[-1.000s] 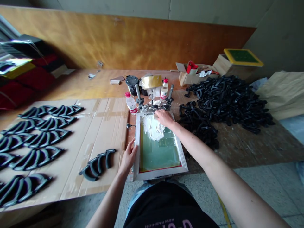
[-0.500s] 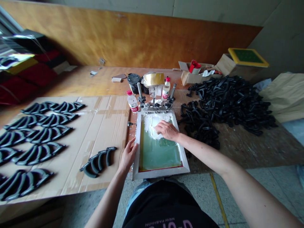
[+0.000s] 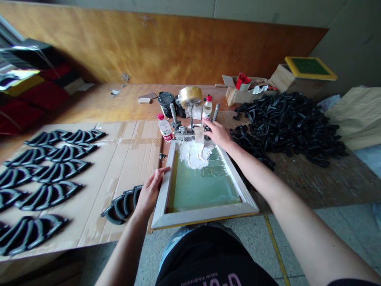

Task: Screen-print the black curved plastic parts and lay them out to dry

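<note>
Your counter [image 3: 102, 101] carries a cardboard sheet [image 3: 119, 159] along its front edge, left side. A metal clamp [image 3: 183, 136], two red-capped bottles [image 3: 165, 129] and a black tub [image 3: 165, 101] stand midway along. You have black parts [image 3: 285, 125] heaped towards the right end, an open carton [image 3: 235, 98] near the back edge.

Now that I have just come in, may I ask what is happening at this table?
A person has both hands at a frame. The left hand touches its left side. The right hand is beside a small pale scraper at the far end; whether it grips it is unclear. White paste lies on the far part of the green screen. Black parts lie on cardboard, left; others are heaped right.
</note>
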Demonstrator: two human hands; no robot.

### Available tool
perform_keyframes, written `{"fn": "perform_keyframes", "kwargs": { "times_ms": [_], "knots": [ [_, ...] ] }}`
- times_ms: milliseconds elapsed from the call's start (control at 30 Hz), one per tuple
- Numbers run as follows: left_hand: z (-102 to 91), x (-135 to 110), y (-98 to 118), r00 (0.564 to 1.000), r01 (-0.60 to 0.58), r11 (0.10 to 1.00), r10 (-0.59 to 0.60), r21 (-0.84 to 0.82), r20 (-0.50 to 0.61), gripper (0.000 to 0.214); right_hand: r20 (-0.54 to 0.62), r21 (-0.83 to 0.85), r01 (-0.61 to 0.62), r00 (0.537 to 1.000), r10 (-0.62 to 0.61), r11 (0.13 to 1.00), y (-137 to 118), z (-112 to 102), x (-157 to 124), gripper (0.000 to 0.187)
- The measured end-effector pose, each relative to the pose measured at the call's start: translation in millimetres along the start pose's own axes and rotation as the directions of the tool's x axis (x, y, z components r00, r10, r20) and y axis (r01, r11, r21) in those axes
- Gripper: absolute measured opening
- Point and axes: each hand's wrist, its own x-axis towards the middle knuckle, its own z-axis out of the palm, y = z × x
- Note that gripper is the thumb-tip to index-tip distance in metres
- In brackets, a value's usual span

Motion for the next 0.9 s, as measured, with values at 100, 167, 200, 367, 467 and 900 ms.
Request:
{"fn": "perform_keyframes", "kwargs": {
  "times_ms": [100, 167, 200, 367, 467, 900],
  "knots": [
    [4.4, 11, 26, 0.993, -0.095, 0.987, 0.103, -0.133, 0.054, 0.060, -0.129, 0.058, -0.223, 0.965, 0.229, 0.973, 43, -13, -14, 0.033],
    [12.4, 23, 44, 0.964, -0.252, 0.936, 0.266, -0.247, 0.026, 0.055, -0.079, 0.104, -0.330, 0.937, 0.339, 0.938, 60, -7, -38, 0.025],
    [17.3, 29, 53, 0.947, -0.306, 0.908, 0.322, -0.287, 0.010, 0.054, -0.023, 0.127, -0.343, 0.937, 0.348, 0.931, 62, 1, -52, 0.023],
    [41.9, 45, 62, 0.968, -0.249, 0.880, 0.233, -0.405, -0.091, 0.052, 0.206, 0.146, -0.063, 0.978, 0.032, 0.987, 25, 51, -110, 0.052],
    [58.4, 31, 26, 1.000, 0.008, 0.909, -0.004, -0.417, 0.009, 0.045, 0.205, 0.058, 0.040, 0.977, -0.051, 0.998, -12, 60, -126, 0.028],
    [-97.6, -18, -123, 0.804, 0.341, 0.917, -0.399, -0.209, -0.440, 0.033, 0.361, -0.166, 0.181, 0.926, -0.111, 0.969, 56, 35, -165, 0.027]
  ]
}}
